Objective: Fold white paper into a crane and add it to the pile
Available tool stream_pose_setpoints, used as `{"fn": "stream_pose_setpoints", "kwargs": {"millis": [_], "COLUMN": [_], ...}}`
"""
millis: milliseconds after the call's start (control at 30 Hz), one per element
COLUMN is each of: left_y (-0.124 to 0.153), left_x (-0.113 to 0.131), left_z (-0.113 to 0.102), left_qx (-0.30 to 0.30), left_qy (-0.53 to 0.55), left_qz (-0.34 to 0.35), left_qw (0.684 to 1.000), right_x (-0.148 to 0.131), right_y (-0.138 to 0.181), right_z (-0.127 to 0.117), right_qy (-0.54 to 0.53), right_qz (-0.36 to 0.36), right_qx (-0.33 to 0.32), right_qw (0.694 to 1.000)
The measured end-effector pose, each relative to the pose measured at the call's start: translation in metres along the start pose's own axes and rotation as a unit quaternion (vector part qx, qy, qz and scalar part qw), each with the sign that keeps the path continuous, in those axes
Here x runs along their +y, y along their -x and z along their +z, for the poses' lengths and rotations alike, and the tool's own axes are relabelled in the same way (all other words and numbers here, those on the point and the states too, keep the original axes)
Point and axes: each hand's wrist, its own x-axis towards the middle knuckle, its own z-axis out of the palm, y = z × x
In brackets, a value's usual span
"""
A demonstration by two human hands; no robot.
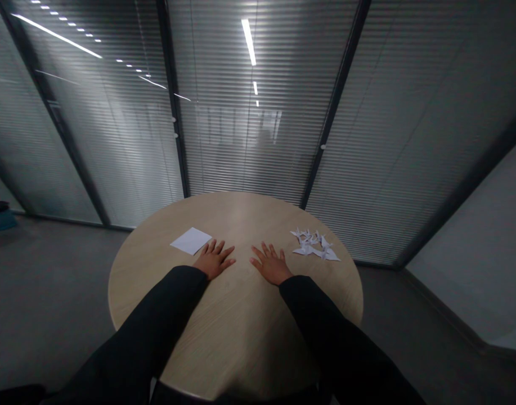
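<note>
Currently | left hand (213, 259) open flat, beside paper square (191, 241) | right hand (271, 263) open, near paper cranes (312, 244)

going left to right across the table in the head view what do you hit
paper square → left hand → right hand → paper cranes

left hand (214, 259) and right hand (271, 264) lie palm down, fingers (219, 246) spread.

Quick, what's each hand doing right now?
Left hand: open, flat on the wooden table, holding nothing, beside a white paper square.
Right hand: open, flat, holding nothing, near folded paper cranes.
</note>
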Motion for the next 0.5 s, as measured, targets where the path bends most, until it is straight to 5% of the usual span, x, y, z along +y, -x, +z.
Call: {"fn": "stream_pose_setpoints", "kwargs": {"millis": [500], "left_y": [0.0], "left_x": [0.0004], "left_z": [0.0001], "left_qx": [0.002], "left_qy": [-0.001], "left_qz": [-0.003], "left_qw": [1.0], "right_x": [0.0004], "right_y": [0.0003], "right_z": [-0.001], "right_qy": [0.007], "right_qz": [0.002], "right_qx": [-0.008], "right_qw": [1.0]}}
